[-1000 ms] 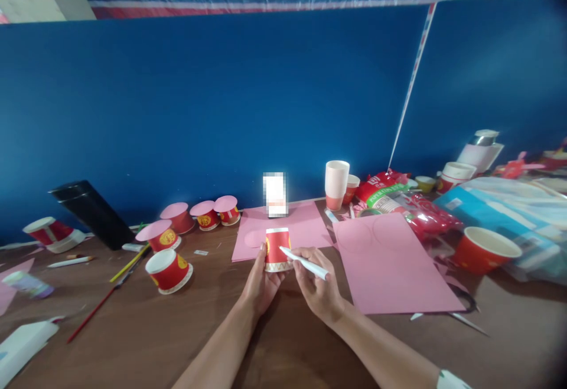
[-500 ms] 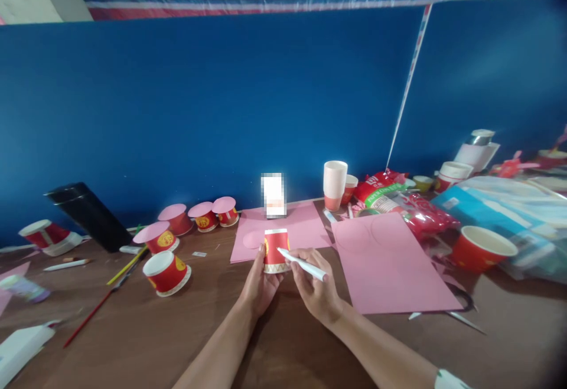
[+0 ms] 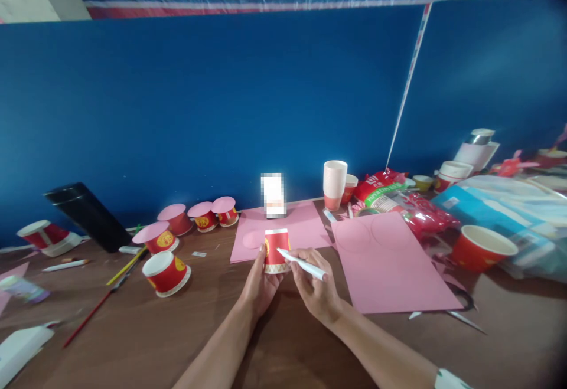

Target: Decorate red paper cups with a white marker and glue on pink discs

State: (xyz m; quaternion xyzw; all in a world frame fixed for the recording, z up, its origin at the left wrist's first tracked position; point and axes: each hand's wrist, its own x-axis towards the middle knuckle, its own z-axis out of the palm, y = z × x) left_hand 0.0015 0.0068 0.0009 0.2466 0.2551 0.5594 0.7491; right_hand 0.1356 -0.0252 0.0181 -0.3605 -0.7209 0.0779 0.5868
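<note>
My left hand (image 3: pixel 260 291) is closed round a small red paper cup (image 3: pixel 277 251), which is upside down with a white band at its top and a zigzag pattern along its lower rim. A white marker pen (image 3: pixel 305 265) is gripped in my right hand (image 3: pixel 319 291), its tip at the red side of the cup. Behind the cup lie pink paper sheets (image 3: pixel 305 224) with a pink disc (image 3: pixel 252 239) on them. Right of my hands is another pink sheet (image 3: pixel 390 277) marked with circles.
To the left stand several upturned red cups, some topped with pink discs (image 3: pixel 151 232), plus a black bottle (image 3: pixel 88 218) and a red brush (image 3: pixel 88 320). Rightward are stacked cups (image 3: pixel 335 182), a red paper-cup bag (image 3: pixel 411 206), an upright cup (image 3: pixel 481 250) and scissors (image 3: pixel 465 321).
Almost nothing differs. Both hands, the cup and the marker pen keep practically the same position, with the pen tip still at the cup's side.
</note>
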